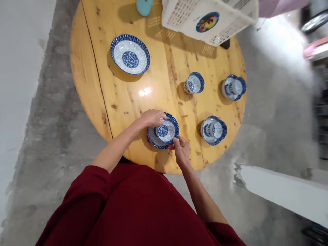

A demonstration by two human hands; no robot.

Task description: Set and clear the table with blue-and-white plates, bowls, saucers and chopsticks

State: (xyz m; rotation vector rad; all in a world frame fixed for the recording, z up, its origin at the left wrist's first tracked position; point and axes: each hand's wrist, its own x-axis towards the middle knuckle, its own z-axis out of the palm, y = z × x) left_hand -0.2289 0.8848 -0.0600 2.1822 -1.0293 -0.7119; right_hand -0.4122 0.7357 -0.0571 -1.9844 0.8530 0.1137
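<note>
A blue-and-white patterned bowl (167,131) sits over a blue-rimmed plate (153,139) near the front edge of the table. My left hand (153,118) grips the far-left side of the bowl's rim, its fingers curled and partly hidden. On the near-right side, my right hand (181,150) pinches the rim between thumb and fingers; some fingertips disappear under the edge. Whether the bowl rests fully on the plate or is slightly raised, I cannot tell. To the right stands a bowl with a smaller cup (216,130) tilted in it.
The round wooden table (159,85) also bears a large blue-rimmed dish (130,54), a single bowl (195,83) and another bowl stacked with a cup (233,88). At the back are a white plastic basket (184,17) and a turquoise object (144,7).
</note>
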